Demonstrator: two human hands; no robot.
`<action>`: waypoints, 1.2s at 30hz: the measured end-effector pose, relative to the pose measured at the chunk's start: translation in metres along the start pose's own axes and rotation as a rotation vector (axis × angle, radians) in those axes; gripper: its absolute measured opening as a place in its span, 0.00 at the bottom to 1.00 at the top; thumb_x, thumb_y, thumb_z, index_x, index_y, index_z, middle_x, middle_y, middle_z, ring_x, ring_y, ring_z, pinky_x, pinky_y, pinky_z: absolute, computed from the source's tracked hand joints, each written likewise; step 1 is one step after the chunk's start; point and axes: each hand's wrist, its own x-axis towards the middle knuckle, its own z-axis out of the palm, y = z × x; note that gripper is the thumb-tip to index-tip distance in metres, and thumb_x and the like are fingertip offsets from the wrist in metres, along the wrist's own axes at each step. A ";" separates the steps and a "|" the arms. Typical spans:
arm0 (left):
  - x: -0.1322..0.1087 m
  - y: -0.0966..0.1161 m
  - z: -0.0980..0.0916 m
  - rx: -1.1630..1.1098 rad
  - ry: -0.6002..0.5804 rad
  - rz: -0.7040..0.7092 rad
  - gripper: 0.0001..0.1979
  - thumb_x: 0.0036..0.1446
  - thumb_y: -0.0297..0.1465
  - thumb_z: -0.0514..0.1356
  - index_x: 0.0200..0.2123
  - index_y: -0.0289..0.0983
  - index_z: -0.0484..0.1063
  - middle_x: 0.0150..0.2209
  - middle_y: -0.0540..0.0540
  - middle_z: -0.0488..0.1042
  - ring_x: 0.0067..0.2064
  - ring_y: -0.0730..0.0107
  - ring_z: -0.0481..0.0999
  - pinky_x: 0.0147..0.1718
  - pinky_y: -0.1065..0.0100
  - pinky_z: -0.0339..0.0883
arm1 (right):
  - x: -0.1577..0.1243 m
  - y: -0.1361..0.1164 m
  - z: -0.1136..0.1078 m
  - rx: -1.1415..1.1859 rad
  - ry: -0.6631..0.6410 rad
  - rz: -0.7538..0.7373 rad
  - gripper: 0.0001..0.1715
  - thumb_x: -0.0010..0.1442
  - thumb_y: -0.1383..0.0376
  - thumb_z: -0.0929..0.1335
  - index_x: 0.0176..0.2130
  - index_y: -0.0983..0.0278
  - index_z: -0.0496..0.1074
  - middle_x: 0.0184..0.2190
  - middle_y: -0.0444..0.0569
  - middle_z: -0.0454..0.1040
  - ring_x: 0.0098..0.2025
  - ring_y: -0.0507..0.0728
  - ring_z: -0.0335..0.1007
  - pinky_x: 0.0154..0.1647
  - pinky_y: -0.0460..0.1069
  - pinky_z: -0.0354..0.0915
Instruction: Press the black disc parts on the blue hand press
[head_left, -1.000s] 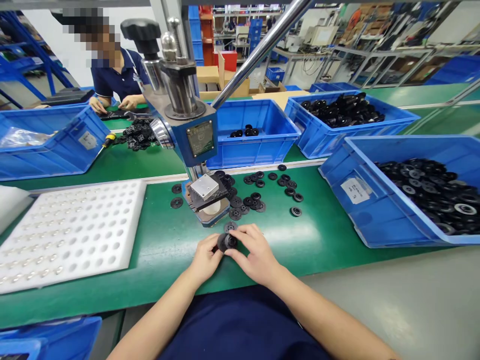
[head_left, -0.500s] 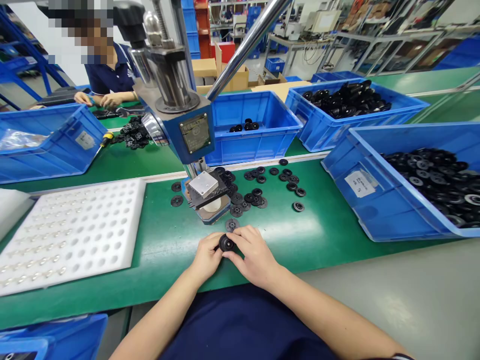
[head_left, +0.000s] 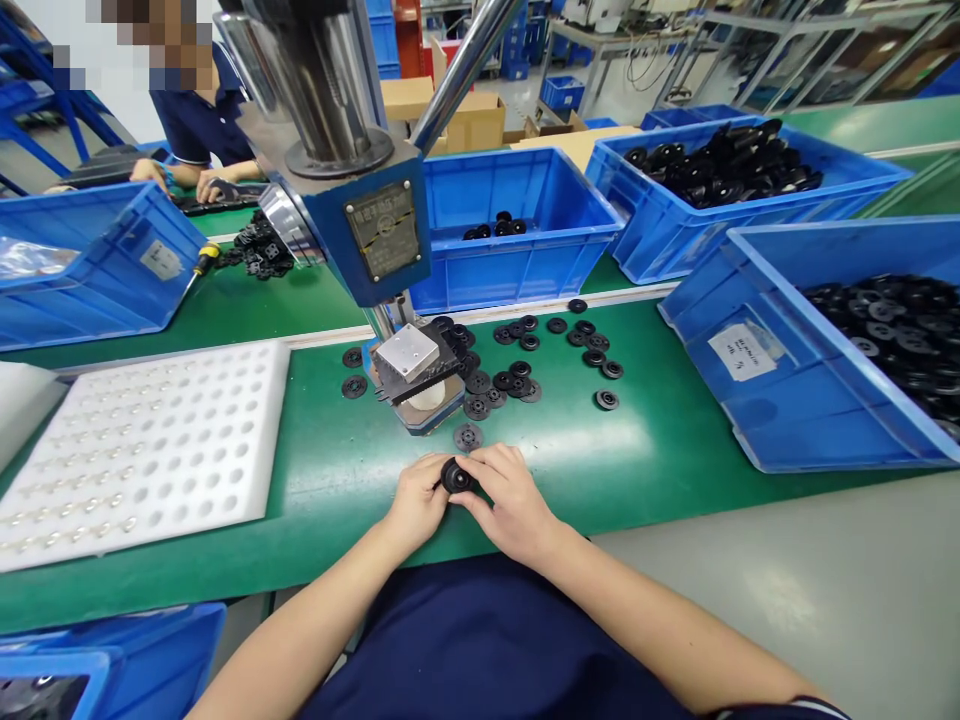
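Note:
Between my two hands, just above the front of the green bench, is a round black plastic wheel part (head_left: 457, 477) with a small bright centre. My left hand (head_left: 421, 500) grips it from the left, its fingers closed at the rim. From the other side my right hand (head_left: 511, 500) pinches it between thumb and fingers. A flat black disc (head_left: 469, 437) lies on the bench just beyond my fingers. Behind it stands the hand press (head_left: 382, 220), with a metal block (head_left: 407, 352) on its base. Several more black discs (head_left: 517, 383) are scattered right of the press.
On the left lies a white foam tray (head_left: 274, 430) with small shiny parts in some holes. Blue bins (head_left: 750, 400) of black parts stand right and behind. A screwdriver (head_left: 202, 262) leans by a left bin (head_left: 97, 310). Across the bench a co-worker's hands (head_left: 217, 180) are busy.
The view has shifted and tilted slightly down, so the press looks nearer. My hands keep the same hold on the black wheel part. The scattered discs lie as before.

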 end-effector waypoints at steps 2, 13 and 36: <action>0.000 -0.001 0.000 0.011 0.005 0.016 0.15 0.60 0.20 0.55 0.43 0.37 0.79 0.37 0.42 0.82 0.37 0.63 0.80 0.39 0.60 0.76 | -0.001 0.002 0.003 0.008 0.027 -0.005 0.19 0.66 0.61 0.68 0.54 0.65 0.70 0.42 0.54 0.75 0.42 0.59 0.68 0.42 0.56 0.64; -0.001 -0.001 0.001 0.050 0.021 0.004 0.15 0.58 0.19 0.54 0.41 0.37 0.77 0.36 0.43 0.81 0.38 0.64 0.80 0.38 0.63 0.75 | -0.001 0.001 0.003 0.032 0.100 0.001 0.19 0.66 0.60 0.68 0.55 0.64 0.69 0.41 0.53 0.75 0.42 0.59 0.68 0.42 0.56 0.68; 0.000 0.007 0.000 0.054 -0.017 -0.090 0.08 0.62 0.32 0.59 0.31 0.36 0.73 0.25 0.48 0.70 0.28 0.67 0.70 0.28 0.68 0.65 | 0.011 0.002 -0.018 0.090 -0.018 0.089 0.18 0.65 0.60 0.68 0.53 0.63 0.72 0.40 0.54 0.75 0.44 0.60 0.70 0.43 0.57 0.72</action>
